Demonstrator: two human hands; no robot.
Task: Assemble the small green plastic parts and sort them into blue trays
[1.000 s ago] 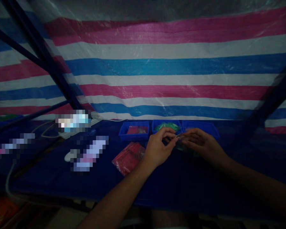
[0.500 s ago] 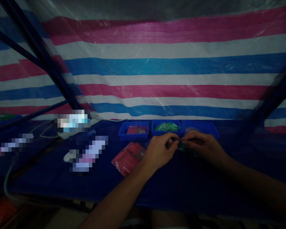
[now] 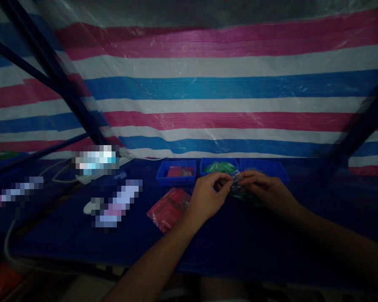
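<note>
Over the blue table, my left hand [image 3: 208, 195] pinches the left edge of a small clear plastic bag [image 3: 236, 187], thumb against fingers. My right hand [image 3: 269, 186] grips the same bag from the right, its fingertips pressed together near the top edge. Something dark greenish shows in or under the bag; the dim light keeps me from making it out. Beside my left wrist lies a pile of red plastic packets [image 3: 169, 209]. Just behind the hands is a blue bin of green packets [image 3: 220, 167].
A blue bin [image 3: 176, 181] with red packets stands left of the green one, another blue bin [image 3: 275, 170] to the right. Farther left are a white mouse-shaped object [image 3: 90, 207], a blurred-out item [image 3: 119, 205] and cables. Striped sheeting [image 3: 208, 88] hangs behind; dark frame bars slant at both sides.
My fingertips have moved slightly apart, the left hand shifting a little left. More of the clear bag now shows between them.
</note>
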